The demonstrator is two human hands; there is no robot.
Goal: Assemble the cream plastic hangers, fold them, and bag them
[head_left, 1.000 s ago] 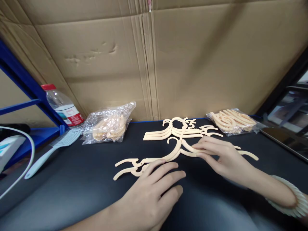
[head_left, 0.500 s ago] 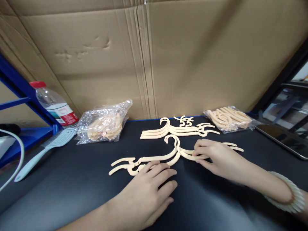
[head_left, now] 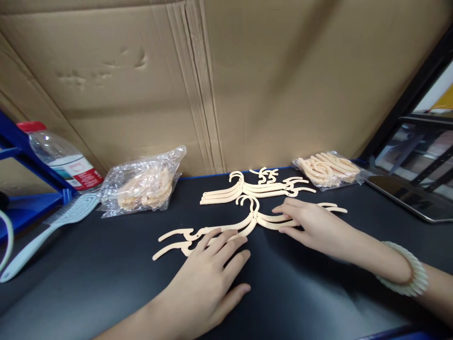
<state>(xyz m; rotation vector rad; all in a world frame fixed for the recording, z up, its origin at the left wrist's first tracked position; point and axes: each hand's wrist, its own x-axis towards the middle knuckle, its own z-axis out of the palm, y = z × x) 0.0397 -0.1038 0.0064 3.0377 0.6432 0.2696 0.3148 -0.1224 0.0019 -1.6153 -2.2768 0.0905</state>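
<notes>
Two beige folding hangers (head_left: 254,218) lie one in front of the other on the black tabletop, hooks pointing up and to the left. My left hand (head_left: 212,274) rests with spread fingers over their left arms, its fingertips touching them. Over the right arms is my right hand (head_left: 309,226), its thumb and index finger apart. Those fingers hide part of the arms. Just behind lies a group of several similar hangers (head_left: 264,190), with small loose beige pieces (head_left: 268,176) beyond them.
A clear bag of beige parts (head_left: 145,189) sits at the back left, another bag (head_left: 327,169) at the back right. Leftward are a pale blue hairbrush (head_left: 53,229) and a red-capped bottle (head_left: 67,160). Cardboard (head_left: 269,85) walls the back. A dark flat tray-like object (head_left: 406,200) lies right.
My right hand's thumb and index finger have parted more, and the left thumb has spread. The whole view has shifted slightly; the hangers look otherwise the same.
</notes>
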